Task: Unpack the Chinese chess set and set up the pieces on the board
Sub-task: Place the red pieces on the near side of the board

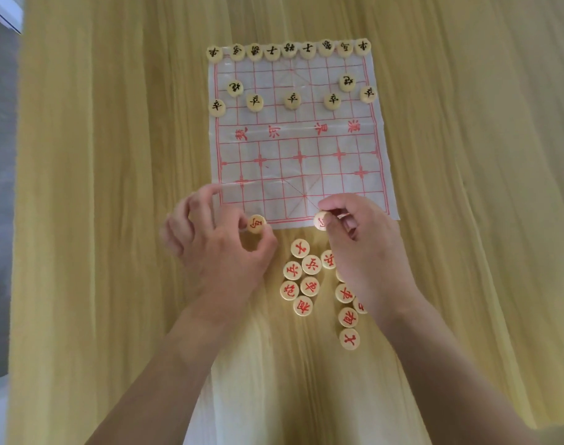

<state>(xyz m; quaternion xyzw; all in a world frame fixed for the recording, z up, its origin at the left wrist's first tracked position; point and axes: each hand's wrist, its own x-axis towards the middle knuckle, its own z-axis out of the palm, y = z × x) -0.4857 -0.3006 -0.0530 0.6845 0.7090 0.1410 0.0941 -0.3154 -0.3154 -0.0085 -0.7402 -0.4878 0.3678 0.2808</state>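
Two red pieces are in the hands at once: the left hand point(223, 245) pinches one disc point(256, 224) between thumb and forefinger, its other fingers spread and blurred, just off the board's near left edge, and the right hand point(364, 248) grips a second disc point(322, 220) by its rim at the near edge, about the middle. These discs look like small, light, stiff wood with smooth faces, so I judge a pinch across the rim, thumb against fingertip, is the sure hold; a press on the flat top would likely let one skid. The board point(293, 168) is a thin, creased sheet, soft and probably easy to drag, so pieces should be set straight down, not slid. It lies flat on the counter point(113, 155), reaching away from both hands. Black pieces point(290, 51) line its far edge, with more black ones on the rows just nearer. Loose red pieces point(301, 277) sit in a cluster on the counter between the two wrists, a few partly hidden under the right hand. By my reckoning the black side is done and the red side is only starting.
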